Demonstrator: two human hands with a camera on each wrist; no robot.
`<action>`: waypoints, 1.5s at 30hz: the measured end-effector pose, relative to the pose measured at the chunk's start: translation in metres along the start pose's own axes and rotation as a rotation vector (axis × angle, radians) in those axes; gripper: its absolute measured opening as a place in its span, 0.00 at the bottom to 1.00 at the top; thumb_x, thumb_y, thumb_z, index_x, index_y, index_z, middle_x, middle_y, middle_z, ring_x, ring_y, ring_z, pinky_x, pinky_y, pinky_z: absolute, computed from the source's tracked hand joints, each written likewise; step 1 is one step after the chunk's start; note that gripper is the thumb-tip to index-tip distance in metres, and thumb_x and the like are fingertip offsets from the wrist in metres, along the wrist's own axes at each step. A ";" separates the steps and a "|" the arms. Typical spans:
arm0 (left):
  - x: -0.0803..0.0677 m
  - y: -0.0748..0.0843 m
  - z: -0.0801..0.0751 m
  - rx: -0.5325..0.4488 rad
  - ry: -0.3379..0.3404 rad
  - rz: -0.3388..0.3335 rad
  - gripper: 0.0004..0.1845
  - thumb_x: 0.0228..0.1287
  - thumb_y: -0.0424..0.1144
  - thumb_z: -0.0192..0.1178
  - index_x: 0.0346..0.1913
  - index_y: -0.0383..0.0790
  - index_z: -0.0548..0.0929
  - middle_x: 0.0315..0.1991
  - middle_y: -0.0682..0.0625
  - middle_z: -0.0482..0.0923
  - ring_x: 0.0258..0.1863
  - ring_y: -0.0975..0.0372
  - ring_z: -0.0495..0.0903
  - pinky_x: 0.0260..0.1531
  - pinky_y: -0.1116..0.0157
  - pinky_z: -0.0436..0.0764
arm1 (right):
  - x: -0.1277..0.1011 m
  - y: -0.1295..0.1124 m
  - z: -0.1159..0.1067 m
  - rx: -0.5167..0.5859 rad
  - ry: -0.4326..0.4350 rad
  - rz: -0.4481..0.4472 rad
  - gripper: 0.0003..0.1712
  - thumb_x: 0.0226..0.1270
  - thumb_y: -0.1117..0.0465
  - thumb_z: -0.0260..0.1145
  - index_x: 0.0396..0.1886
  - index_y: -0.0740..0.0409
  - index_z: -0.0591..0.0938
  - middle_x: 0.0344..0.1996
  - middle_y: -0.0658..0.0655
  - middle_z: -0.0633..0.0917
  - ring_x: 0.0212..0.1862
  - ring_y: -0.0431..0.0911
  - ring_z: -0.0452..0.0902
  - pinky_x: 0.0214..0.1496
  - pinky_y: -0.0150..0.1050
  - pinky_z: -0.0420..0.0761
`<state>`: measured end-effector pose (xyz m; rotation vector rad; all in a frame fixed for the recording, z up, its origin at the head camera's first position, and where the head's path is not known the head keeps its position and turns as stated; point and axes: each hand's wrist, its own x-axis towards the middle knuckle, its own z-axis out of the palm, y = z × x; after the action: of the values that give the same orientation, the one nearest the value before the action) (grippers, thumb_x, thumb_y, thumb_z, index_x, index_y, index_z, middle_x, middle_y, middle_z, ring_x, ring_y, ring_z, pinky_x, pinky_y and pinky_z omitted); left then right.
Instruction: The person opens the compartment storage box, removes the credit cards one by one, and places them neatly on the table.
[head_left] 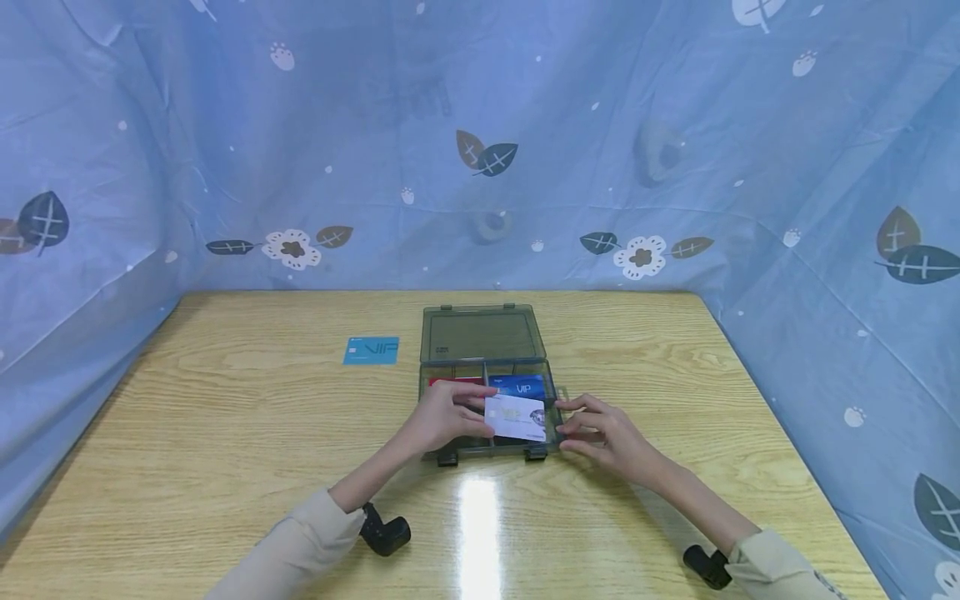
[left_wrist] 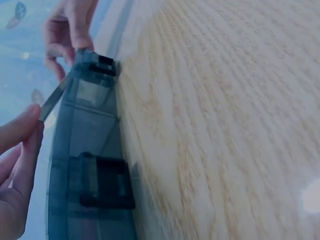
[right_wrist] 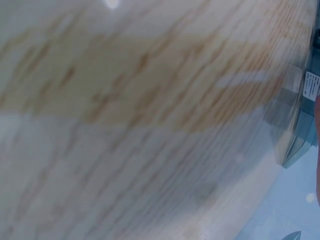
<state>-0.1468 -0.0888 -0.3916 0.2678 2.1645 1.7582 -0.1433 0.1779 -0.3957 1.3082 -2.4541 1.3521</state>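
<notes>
My left hand [head_left: 448, 414] pinches the left edge of a white VIP card [head_left: 514, 417] between thumb and fingers, over the front right compartment of a dark translucent box [head_left: 467, 451]. In the left wrist view the card [left_wrist: 53, 101] shows edge-on, tilted above the box wall. At the box's right side, my right hand [head_left: 606, 435] has its fingertips and thumb on the rim. A blue VIP card [head_left: 517, 386] lies in the back right compartment, a red card [head_left: 457, 381] in the back left one, partly hidden by the left hand.
The box lid [head_left: 483, 336] lies open toward the back. Left of it, a teal VIP card [head_left: 371, 350] lies flat on the wooden table [head_left: 262, 417]. Black latches [head_left: 536, 452] stick out at the box's front. A blue printed curtain [head_left: 480, 167] encloses the back and sides.
</notes>
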 end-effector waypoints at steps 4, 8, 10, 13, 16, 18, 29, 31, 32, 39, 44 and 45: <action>-0.005 0.002 -0.008 -0.044 -0.008 -0.023 0.27 0.43 0.25 0.68 0.52 0.34 0.77 0.41 0.40 0.79 0.34 0.56 0.82 0.33 0.64 0.81 | 0.000 0.000 0.000 0.007 -0.002 0.004 0.08 0.45 0.78 0.67 0.27 0.67 0.81 0.42 0.71 0.75 0.34 0.54 0.80 0.32 0.41 0.81; -0.010 0.008 -0.015 -0.074 -0.023 -0.036 0.28 0.44 0.24 0.67 0.53 0.34 0.76 0.41 0.41 0.79 0.36 0.56 0.82 0.35 0.64 0.80 | 0.000 -0.001 0.000 0.011 -0.003 0.002 0.08 0.45 0.78 0.67 0.26 0.67 0.80 0.42 0.71 0.75 0.34 0.55 0.80 0.32 0.41 0.81; -0.013 0.009 -0.019 -0.086 -0.025 -0.040 0.28 0.45 0.24 0.67 0.54 0.34 0.75 0.42 0.40 0.79 0.37 0.56 0.82 0.35 0.64 0.80 | 0.001 -0.001 0.000 0.012 -0.002 0.001 0.08 0.45 0.78 0.67 0.25 0.67 0.80 0.42 0.71 0.75 0.34 0.55 0.80 0.32 0.41 0.81; -0.017 0.010 -0.027 -0.078 -0.024 -0.035 0.29 0.45 0.26 0.67 0.56 0.34 0.74 0.42 0.40 0.79 0.38 0.56 0.81 0.36 0.64 0.80 | 0.001 -0.002 0.000 0.010 -0.002 0.001 0.08 0.45 0.78 0.67 0.25 0.67 0.80 0.42 0.71 0.75 0.34 0.55 0.80 0.32 0.41 0.81; -0.021 0.008 -0.037 -0.084 -0.027 -0.033 0.30 0.45 0.28 0.67 0.56 0.34 0.73 0.44 0.40 0.79 0.39 0.55 0.81 0.37 0.63 0.80 | 0.001 -0.002 0.000 0.008 -0.003 -0.001 0.08 0.45 0.78 0.67 0.25 0.67 0.80 0.42 0.71 0.75 0.34 0.55 0.80 0.32 0.41 0.81; -0.025 0.007 -0.044 -0.090 -0.022 -0.035 0.30 0.45 0.29 0.68 0.56 0.35 0.73 0.45 0.40 0.79 0.41 0.56 0.81 0.37 0.63 0.80 | 0.001 -0.002 0.001 0.007 -0.003 -0.003 0.08 0.45 0.78 0.67 0.25 0.67 0.80 0.42 0.71 0.75 0.34 0.55 0.80 0.32 0.41 0.81; -0.042 -0.002 -0.079 -0.068 0.019 -0.008 0.31 0.47 0.32 0.67 0.58 0.34 0.71 0.49 0.42 0.77 0.46 0.57 0.78 0.41 0.64 0.78 | 0.002 0.000 0.002 0.003 -0.004 -0.024 0.08 0.45 0.78 0.67 0.25 0.65 0.80 0.41 0.71 0.75 0.34 0.54 0.81 0.31 0.40 0.81; -0.045 -0.006 -0.085 -0.068 0.015 0.004 0.31 0.49 0.32 0.67 0.59 0.33 0.71 0.50 0.41 0.76 0.47 0.56 0.78 0.42 0.64 0.78 | 0.001 0.001 0.002 -0.013 0.001 -0.027 0.09 0.45 0.78 0.67 0.24 0.64 0.79 0.41 0.70 0.75 0.34 0.54 0.81 0.31 0.40 0.81; -0.047 -0.007 -0.088 -0.068 0.017 0.006 0.31 0.49 0.32 0.67 0.59 0.34 0.71 0.51 0.41 0.76 0.47 0.56 0.78 0.42 0.64 0.78 | 0.001 0.001 0.002 -0.015 0.003 -0.029 0.09 0.44 0.78 0.68 0.24 0.64 0.79 0.41 0.70 0.75 0.34 0.54 0.81 0.31 0.40 0.81; -0.057 -0.016 -0.105 -0.053 0.041 0.021 0.33 0.50 0.32 0.66 0.60 0.31 0.68 0.55 0.39 0.72 0.48 0.55 0.77 0.42 0.64 0.78 | 0.000 0.000 0.003 -0.036 0.013 -0.050 0.10 0.43 0.78 0.68 0.24 0.63 0.80 0.41 0.70 0.76 0.33 0.53 0.81 0.29 0.39 0.81; -0.063 -0.021 -0.117 -0.017 0.057 0.030 0.34 0.49 0.33 0.66 0.61 0.31 0.67 0.58 0.40 0.68 0.50 0.55 0.75 0.43 0.65 0.77 | -0.001 0.001 0.002 -0.025 0.016 -0.054 0.10 0.43 0.79 0.68 0.24 0.64 0.79 0.40 0.70 0.75 0.33 0.53 0.81 0.29 0.39 0.81; -0.065 -0.023 -0.119 -0.012 0.058 0.030 0.34 0.50 0.34 0.66 0.61 0.31 0.67 0.59 0.40 0.67 0.51 0.55 0.75 0.43 0.65 0.77 | -0.002 0.001 0.002 -0.018 0.016 -0.052 0.10 0.43 0.79 0.68 0.24 0.64 0.79 0.40 0.70 0.75 0.33 0.54 0.81 0.29 0.39 0.81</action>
<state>-0.1304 -0.2251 -0.3834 0.2508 2.2000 1.8171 -0.1423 0.1777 -0.3984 1.3417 -2.3991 1.3209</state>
